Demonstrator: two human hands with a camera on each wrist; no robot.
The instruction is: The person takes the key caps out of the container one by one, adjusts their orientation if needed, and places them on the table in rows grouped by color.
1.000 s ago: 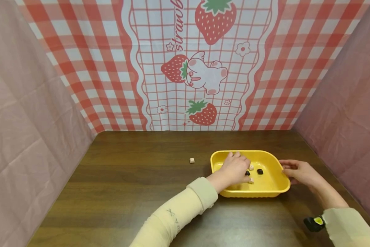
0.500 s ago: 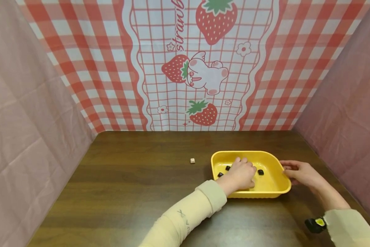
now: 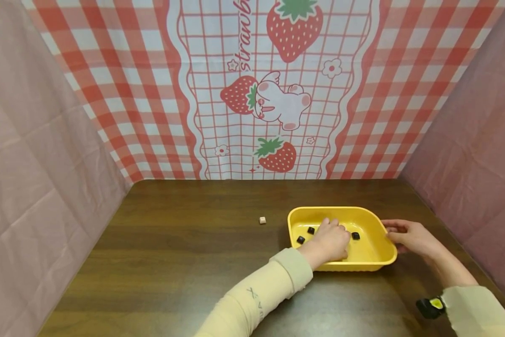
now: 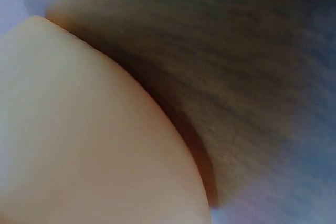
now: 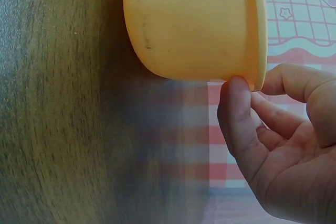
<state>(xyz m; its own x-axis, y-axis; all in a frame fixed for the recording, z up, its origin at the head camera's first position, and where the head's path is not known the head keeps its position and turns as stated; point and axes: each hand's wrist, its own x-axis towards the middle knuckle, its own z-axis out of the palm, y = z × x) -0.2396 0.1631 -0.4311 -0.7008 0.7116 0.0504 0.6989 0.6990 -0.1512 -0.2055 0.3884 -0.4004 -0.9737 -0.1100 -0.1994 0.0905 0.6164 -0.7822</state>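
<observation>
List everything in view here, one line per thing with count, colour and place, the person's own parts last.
tray: 1, yellow, right part of table
black pieces: 3 visible, black, inside tray; more may be hidden by a hand
cream piece: 1, cream, on table left of tray
table: 1, brown, under tray
backdrop: 1, red and white, behind table
side cloths: 2, pinkish, either side
wrist device: 1, black and yellow, by right cuff
sleeves: 2, pale yellow-green, on forearms
left hand: 1, bare, in tray
right hand: 1, bare, at tray's right end
</observation>
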